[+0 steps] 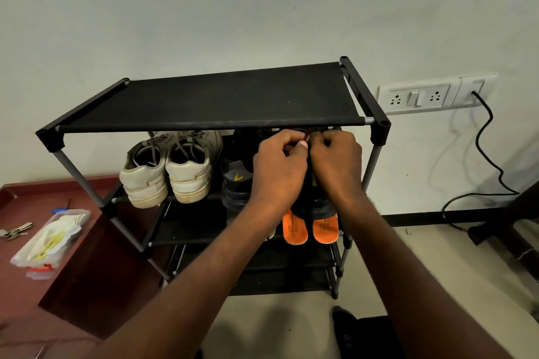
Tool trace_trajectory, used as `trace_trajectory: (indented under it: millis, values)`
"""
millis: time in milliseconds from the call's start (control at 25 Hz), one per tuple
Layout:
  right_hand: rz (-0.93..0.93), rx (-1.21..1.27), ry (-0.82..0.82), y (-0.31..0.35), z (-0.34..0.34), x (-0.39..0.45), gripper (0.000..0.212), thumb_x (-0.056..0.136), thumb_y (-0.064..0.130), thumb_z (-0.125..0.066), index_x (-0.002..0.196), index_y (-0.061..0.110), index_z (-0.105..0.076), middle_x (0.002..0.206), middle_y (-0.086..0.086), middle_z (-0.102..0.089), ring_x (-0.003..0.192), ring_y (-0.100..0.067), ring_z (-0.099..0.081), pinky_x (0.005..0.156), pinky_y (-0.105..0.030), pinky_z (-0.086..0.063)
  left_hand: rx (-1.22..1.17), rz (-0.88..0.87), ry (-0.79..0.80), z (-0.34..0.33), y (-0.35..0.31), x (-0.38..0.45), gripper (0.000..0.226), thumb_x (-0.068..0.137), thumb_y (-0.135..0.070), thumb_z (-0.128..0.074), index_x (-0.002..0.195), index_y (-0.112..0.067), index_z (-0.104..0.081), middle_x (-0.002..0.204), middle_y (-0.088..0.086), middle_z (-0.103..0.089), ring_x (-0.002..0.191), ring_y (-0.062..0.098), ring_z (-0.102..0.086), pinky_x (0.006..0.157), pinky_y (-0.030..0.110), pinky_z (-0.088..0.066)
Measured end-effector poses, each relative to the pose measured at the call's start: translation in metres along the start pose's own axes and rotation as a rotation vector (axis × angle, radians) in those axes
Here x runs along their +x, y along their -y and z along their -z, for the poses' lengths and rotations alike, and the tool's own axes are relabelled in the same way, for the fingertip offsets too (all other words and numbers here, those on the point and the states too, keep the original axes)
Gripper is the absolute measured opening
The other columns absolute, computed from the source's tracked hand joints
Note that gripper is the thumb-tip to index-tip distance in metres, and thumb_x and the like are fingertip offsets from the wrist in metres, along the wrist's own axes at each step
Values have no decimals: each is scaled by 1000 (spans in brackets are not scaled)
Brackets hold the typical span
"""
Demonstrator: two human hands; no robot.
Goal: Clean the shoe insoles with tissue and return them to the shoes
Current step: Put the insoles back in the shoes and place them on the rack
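so both hands, left hand and right hand, have their fingers curled tight pinching the laces of the dark shoe right under them, heel toward me, while the orange insoles sit just below on the next shelf.
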State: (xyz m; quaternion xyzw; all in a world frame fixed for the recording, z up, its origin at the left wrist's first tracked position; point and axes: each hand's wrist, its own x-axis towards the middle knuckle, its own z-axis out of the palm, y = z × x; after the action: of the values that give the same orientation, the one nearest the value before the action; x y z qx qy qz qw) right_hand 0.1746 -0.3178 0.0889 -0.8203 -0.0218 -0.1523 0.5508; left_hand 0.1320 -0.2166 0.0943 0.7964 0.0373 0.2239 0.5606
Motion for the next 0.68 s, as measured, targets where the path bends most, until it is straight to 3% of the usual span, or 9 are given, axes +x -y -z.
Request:
trace_trajectory:
  millis: [120,200,360,440,560,680]
  values:
    - [-143,196,146,3,9,-2,44,105,36,-52,78,12,-76,72,-9,-74,69,-22,-71,67,-36,-55,147,-226,46,5,-3,-19,28,102,-11,-61,124,-22,-74,103,-9,-76,95,1,-70,88,23,-58]
    - [-273,393,209,5,20,-2,38,104,35,-57,84,12,-80,83,-10,-78,81,-23,-75,79,-40,-60,280,-353,102,11,3,-23,31,101,-10,-61,126,-23,-73,106,-8,-74,98,5,-68,89,33,-59]
    - [-230,408,349,8,33,-8,28,100,28,-66,94,4,-78,90,-11,-79,79,-15,-73,63,-22,-58,626,-502,288,22,12,-25,30,102,-25,-60,130,-29,-70,103,-8,-64,94,13,-58,81,42,-54]
    - [-160,375,303,8,32,-10,26,102,26,-64,91,6,-77,83,-7,-77,76,-12,-71,69,-26,-58,553,-506,219,27,16,-21,25,104,-28,-56,124,-27,-71,100,-9,-61,93,11,-57,81,38,-52]
    - [-39,307,200,7,32,-10,31,103,34,-62,84,15,-78,73,-2,-75,73,-9,-70,81,-31,-56,388,-360,17,27,22,-9,24,106,-19,-55,125,-19,-69,109,-9,-63,97,4,-59,85,28,-53]
    - [71,350,199,12,36,-13,36,103,36,-62,81,12,-77,62,3,-67,63,-6,-62,74,-23,-52,392,-343,131,15,21,7,24,106,-16,-53,128,-16,-65,109,-3,-57,103,14,-58,90,31,-51]
